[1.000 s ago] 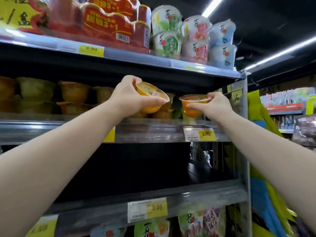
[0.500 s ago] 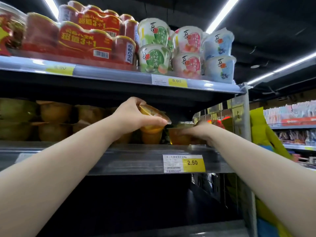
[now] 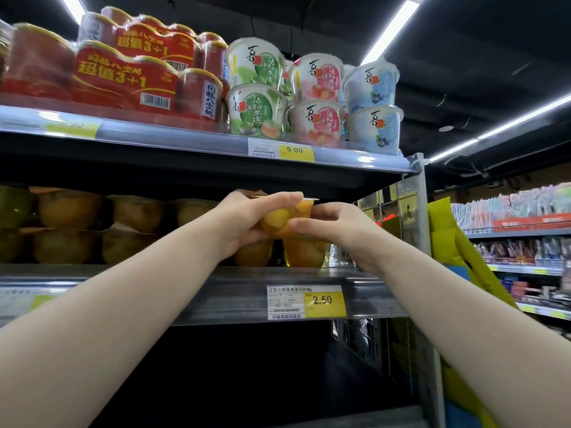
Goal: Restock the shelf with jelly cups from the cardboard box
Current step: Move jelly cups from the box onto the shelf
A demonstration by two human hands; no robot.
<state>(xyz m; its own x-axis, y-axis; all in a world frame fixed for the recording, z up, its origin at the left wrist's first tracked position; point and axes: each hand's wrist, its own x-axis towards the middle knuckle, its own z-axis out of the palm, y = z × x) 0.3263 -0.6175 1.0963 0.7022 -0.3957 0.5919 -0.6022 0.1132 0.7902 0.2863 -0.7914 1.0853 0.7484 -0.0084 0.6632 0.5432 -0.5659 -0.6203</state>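
Observation:
An orange jelly cup (image 3: 285,218) is held at the middle shelf (image 3: 216,291), tilted, just above two orange cups (image 3: 304,253) that stand near the shelf's right end. My left hand (image 3: 247,220) grips it from the left, fingers curled over its top. From the right, my right hand (image 3: 333,225) pinches the same cup with thumb and fingers. More orange and green jelly cups (image 3: 77,227) fill the shelf to the left in two layers. The cardboard box is out of view.
The top shelf (image 3: 355,157) carries red multipacks (image 3: 123,75) and stacked green, pink and blue cups (image 3: 315,103). A 2.50 price tag (image 3: 321,301) sits on the middle shelf's edge. The shelf upright (image 3: 418,211) and yellow bags (image 3: 445,230) stand right; the space below is dark.
My right hand has left the cup it set on the shelf and come up to the cup in my left hand. Both hands now hold that cup. The view tilted upward.

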